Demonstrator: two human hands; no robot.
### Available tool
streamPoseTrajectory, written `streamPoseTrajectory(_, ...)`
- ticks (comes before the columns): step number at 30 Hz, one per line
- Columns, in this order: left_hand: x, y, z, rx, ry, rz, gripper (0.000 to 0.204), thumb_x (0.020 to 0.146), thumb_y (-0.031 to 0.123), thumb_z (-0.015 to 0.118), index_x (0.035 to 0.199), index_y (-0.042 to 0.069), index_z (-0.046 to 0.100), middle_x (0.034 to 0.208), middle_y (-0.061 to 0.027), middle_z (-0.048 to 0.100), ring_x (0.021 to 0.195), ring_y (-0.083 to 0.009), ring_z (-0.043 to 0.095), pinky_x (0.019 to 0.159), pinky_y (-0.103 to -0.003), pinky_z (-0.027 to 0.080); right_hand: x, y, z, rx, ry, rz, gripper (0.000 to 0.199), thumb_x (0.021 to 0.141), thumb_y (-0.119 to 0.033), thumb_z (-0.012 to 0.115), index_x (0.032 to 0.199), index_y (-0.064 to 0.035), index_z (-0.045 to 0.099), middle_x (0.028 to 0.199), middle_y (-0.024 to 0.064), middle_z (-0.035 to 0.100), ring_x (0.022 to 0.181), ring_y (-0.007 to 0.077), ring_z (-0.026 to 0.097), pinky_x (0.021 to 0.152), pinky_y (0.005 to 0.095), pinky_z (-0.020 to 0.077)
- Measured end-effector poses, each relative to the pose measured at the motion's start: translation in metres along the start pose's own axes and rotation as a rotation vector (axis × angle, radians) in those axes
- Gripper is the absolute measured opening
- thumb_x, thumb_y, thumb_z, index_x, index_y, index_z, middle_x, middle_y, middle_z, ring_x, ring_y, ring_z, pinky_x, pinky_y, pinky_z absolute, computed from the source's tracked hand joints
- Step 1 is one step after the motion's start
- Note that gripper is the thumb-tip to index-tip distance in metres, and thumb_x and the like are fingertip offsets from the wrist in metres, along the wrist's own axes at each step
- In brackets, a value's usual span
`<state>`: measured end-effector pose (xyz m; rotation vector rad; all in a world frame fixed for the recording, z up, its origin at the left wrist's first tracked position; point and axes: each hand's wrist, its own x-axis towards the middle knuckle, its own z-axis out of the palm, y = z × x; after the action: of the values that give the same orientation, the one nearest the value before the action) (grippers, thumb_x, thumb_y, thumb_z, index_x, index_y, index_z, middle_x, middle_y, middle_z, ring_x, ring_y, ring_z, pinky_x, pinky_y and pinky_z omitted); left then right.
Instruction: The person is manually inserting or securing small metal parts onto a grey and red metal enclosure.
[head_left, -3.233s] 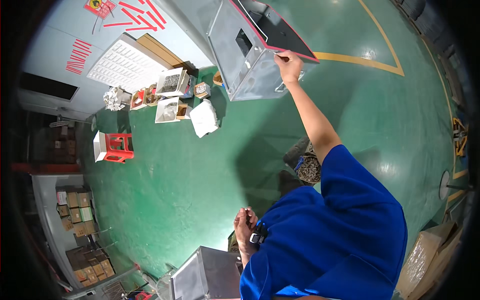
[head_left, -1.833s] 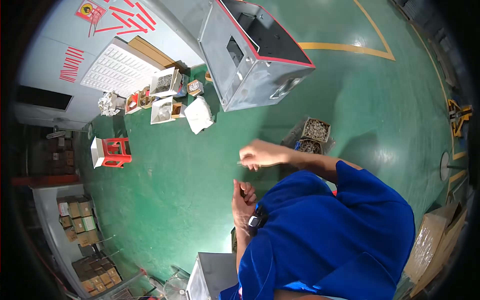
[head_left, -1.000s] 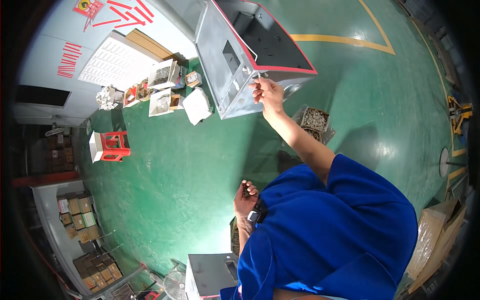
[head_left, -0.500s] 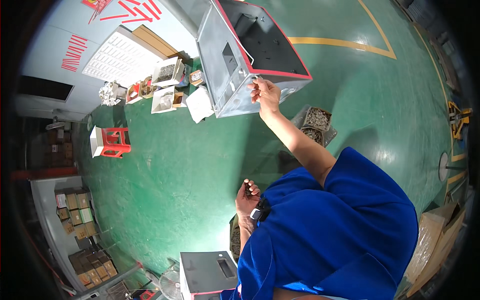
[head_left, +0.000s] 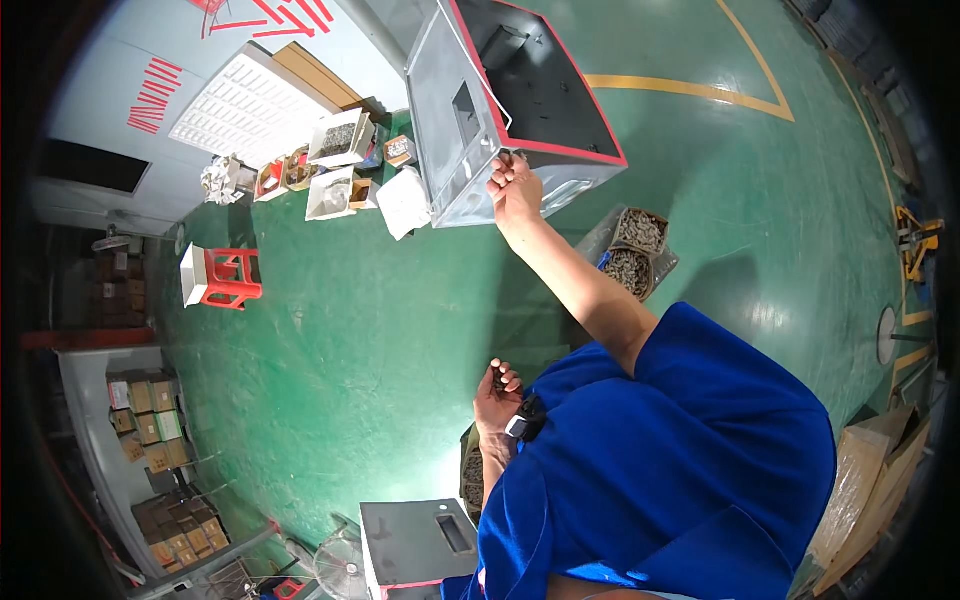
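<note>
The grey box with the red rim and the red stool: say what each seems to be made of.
The grey box at the right hand looks like painted sheet metal: thin flat walls, crisp folded edges, a cut rectangular opening and a soft sheen. The red rim may be paint or trim. The red stool looks like moulded plastic, of one even glossy colour, though it is too small to be sure.

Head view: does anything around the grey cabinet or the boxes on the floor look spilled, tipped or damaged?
Nothing stands out. The grey cabinet lies on its side, open face up, with the right hand at its red-edged rim. The boxes of small parts sit upright, nothing spilled on the green floor. The left hand holds a few small parts.
</note>
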<state>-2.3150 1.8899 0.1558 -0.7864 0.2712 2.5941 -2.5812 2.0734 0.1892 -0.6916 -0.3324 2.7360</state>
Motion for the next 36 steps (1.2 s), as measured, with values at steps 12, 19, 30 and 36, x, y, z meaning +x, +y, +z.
streamPoseTrajectory(12, 0.018, -0.004, -0.016, 0.054, 0.0, -0.009, 0.022, 0.098, 0.022, 0.043, 0.101, 0.003, 0.054, 0.076, -0.0046, 0.051, 0.062, -0.0105, 0.042, 0.049, -0.021, 0.035, -0.012, 0.007, -0.034, -0.11, -0.078, 0.204, 0.041, 0.095, -0.036, 0.039, 0.093, -0.0007, 0.059, 0.068, 0.0012, 0.05, 0.056, 0.0099, 0.039, 0.053, 0.0257, 0.0317)
streamPoseTrajectory(19, 0.028, -0.023, -0.012, 0.168, 0.02, -0.058, 0.023, 0.096, 0.02, 0.046, 0.101, 0.001, 0.057, 0.087, -0.0062, 0.056, 0.072, -0.0133, 0.048, 0.054, -0.023, 0.038, -0.076, -0.024, -0.129, -0.532, -0.226, 0.408, 0.031, 0.09, -0.031, 0.05, 0.084, -0.0023, 0.06, 0.064, 0.0038, 0.053, 0.049, 0.0101, 0.042, 0.047, 0.0264, 0.033)
streamPoseTrajectory(30, 0.016, -0.044, -0.015, 0.217, 0.058, 0.109, 0.028, 0.092, 0.01, 0.047, 0.118, 0.001, 0.051, 0.099, -0.0088, 0.057, 0.083, -0.0159, 0.054, 0.066, -0.026, 0.045, -0.048, -0.12, -0.166, -1.022, -0.219, -0.21, 0.026, 0.09, -0.014, 0.049, 0.113, -0.0021, 0.054, 0.077, 0.0073, 0.061, 0.047, 0.0061, 0.046, 0.042, 0.0197, 0.0366)
streamPoseTrajectory(36, 0.024, -0.067, -0.013, 0.184, 0.069, 0.158, 0.024, 0.094, 0.013, 0.048, 0.115, 0.003, 0.053, 0.095, -0.0066, 0.057, 0.077, -0.0138, 0.052, 0.064, -0.024, 0.044, -0.053, -0.114, -0.185, -1.068, -0.352, -0.025, 0.034, 0.088, -0.007, 0.054, 0.121, -0.0033, 0.049, 0.081, 0.0068, 0.063, 0.049, 0.006, 0.047, 0.042, 0.0186, 0.0379)
